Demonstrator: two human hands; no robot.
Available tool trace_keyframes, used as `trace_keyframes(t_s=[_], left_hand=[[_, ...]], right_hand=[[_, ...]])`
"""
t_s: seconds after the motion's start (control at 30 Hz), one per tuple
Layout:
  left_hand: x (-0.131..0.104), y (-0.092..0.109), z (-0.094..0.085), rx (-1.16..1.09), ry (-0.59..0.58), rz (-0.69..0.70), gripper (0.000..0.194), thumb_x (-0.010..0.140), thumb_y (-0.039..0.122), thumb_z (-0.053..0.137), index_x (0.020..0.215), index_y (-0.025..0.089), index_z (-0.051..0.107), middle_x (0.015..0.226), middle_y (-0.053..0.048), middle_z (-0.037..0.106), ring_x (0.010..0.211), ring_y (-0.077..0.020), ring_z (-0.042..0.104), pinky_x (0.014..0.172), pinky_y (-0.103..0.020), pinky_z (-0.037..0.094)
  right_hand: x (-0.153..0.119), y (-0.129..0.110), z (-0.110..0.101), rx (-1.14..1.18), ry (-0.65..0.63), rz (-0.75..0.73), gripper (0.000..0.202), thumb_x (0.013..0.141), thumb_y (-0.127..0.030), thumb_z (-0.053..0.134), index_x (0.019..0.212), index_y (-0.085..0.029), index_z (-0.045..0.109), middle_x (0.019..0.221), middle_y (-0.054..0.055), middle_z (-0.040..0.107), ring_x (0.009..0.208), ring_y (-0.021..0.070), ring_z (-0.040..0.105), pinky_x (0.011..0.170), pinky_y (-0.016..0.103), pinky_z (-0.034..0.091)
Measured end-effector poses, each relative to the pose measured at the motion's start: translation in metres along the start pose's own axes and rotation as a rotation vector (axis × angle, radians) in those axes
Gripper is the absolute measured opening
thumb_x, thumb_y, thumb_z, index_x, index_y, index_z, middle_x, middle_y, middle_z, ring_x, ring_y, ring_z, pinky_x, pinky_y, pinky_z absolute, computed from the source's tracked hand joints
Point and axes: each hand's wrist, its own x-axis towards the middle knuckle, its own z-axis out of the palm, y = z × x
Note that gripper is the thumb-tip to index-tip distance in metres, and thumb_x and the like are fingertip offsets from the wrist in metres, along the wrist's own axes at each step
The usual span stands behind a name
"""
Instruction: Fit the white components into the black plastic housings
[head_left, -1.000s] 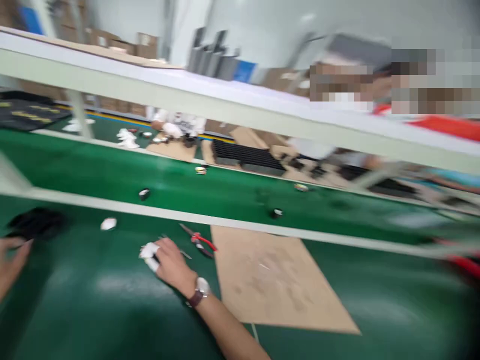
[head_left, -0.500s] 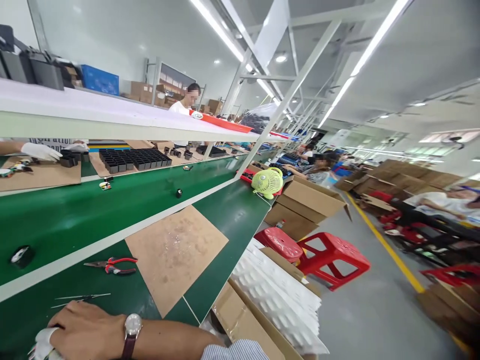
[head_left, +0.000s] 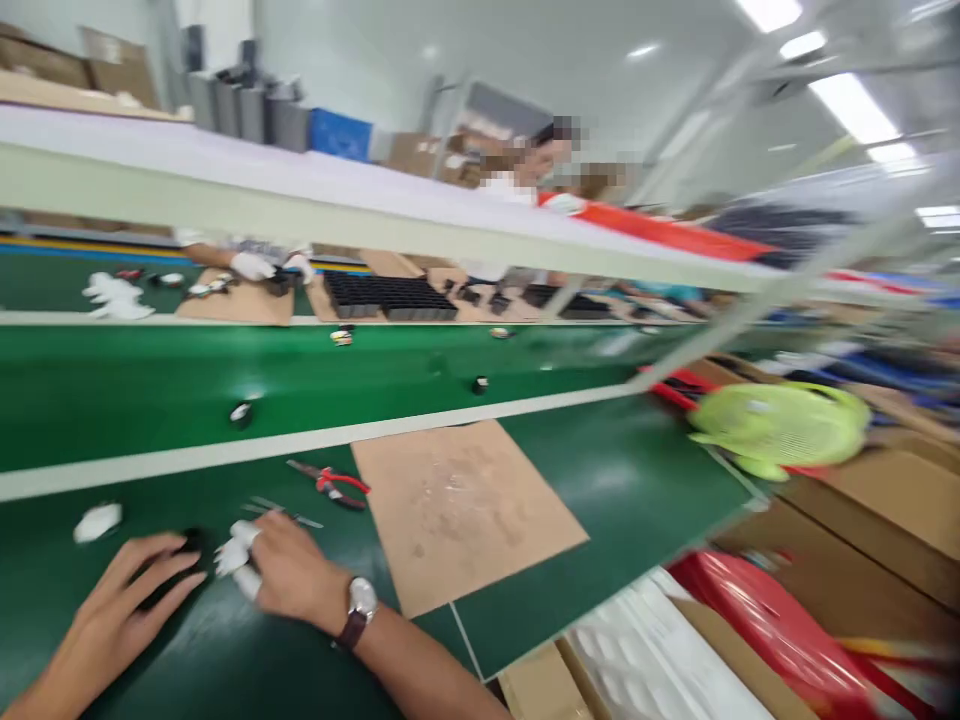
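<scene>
My left hand (head_left: pixel 124 615) is at the lower left, its fingers curved around a small black part (head_left: pixel 195 545) that is blurred and partly hidden. Just to its right, my right hand (head_left: pixel 289 570) wears white finger covers and a wristwatch. Its fingers are pinched on a small white part (head_left: pixel 223 558) whose details are smeared by motion. Beyond the right hand lie thin tweezers-like metal tools (head_left: pixel 285 512) and red-handled pliers (head_left: pixel 334 485). A white roundish piece (head_left: pixel 97 522) rests on the green bench behind my left hand.
A brown cardboard sheet (head_left: pixel 465 510) lies right of my hands. Small parts sit on the green conveyor belt (head_left: pixel 390 385). Across it, a co-worker's gloved hands (head_left: pixel 255 268) handle a black part beside rows of black boxes (head_left: pixel 390 297). A green fan (head_left: pixel 780 425) and red stool (head_left: pixel 780 625) are at right.
The view has swung left, bringing my left hand and the black part into sight. My right hand now appears nearer the middle, beside the left one.
</scene>
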Motion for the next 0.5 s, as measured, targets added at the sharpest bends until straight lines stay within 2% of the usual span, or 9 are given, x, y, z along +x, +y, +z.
trace_keyframes(t_s=[0.1, 0.17, 0.33, 0.4, 0.5], left_hand=[[-0.02, -0.009, -0.007, 0.018, -0.031, -0.122, 0.03, 0.091, 0.041, 0.077, 0.121, 0.035, 0.074, 0.127, -0.008, 0.069, 0.115, -0.0312, 0.071, 0.104, -0.049, 0.062], [-0.024, -0.015, -0.01, 0.0, -0.076, -0.197, 0.044, 0.091, 0.043, 0.078, 0.132, 0.032, 0.067, 0.138, -0.01, 0.064, 0.127, -0.032, 0.066, 0.111, -0.051, 0.057], [-0.024, -0.017, -0.01, -0.126, -0.214, -0.311, 0.075, 0.09, 0.044, 0.079, 0.155, 0.032, 0.044, 0.156, -0.012, 0.052, 0.144, -0.0326, 0.053, 0.119, -0.052, 0.05], [-0.024, -0.014, -0.008, -0.154, -0.25, -0.351, 0.077, 0.09, 0.043, 0.079, 0.156, 0.033, 0.041, 0.158, -0.011, 0.05, 0.145, -0.032, 0.052, 0.12, -0.051, 0.048], [-0.026, -0.009, 0.0, -0.189, -0.284, -0.415, 0.07, 0.094, 0.04, 0.075, 0.155, 0.035, 0.041, 0.154, -0.008, 0.056, 0.14, -0.0286, 0.058, 0.118, -0.048, 0.05]], right_hand=[[0.001, -0.004, -0.005, 0.156, 0.066, 0.084, 0.04, 0.1, -0.023, 0.059, 0.138, -0.013, 0.054, 0.116, 0.014, 0.071, 0.11, 0.0277, 0.064, 0.1, 0.045, 0.055], [0.001, -0.004, -0.005, 0.201, 0.083, 0.081, 0.044, 0.1, -0.02, 0.058, 0.144, -0.016, 0.05, 0.121, 0.014, 0.069, 0.116, 0.0289, 0.062, 0.102, 0.048, 0.055], [0.0, -0.008, -0.002, 0.256, 0.172, 0.05, 0.037, 0.1, -0.015, 0.056, 0.136, -0.02, 0.053, 0.122, 0.013, 0.066, 0.115, 0.0284, 0.062, 0.098, 0.049, 0.057], [0.002, -0.011, -0.004, 0.298, 0.231, 0.045, 0.038, 0.099, -0.013, 0.056, 0.136, -0.023, 0.053, 0.121, 0.011, 0.065, 0.112, 0.0271, 0.063, 0.096, 0.047, 0.058], [0.004, -0.017, -0.009, 0.356, 0.299, 0.04, 0.046, 0.098, -0.012, 0.056, 0.141, -0.026, 0.049, 0.121, 0.011, 0.063, 0.112, 0.0261, 0.064, 0.095, 0.047, 0.059]])
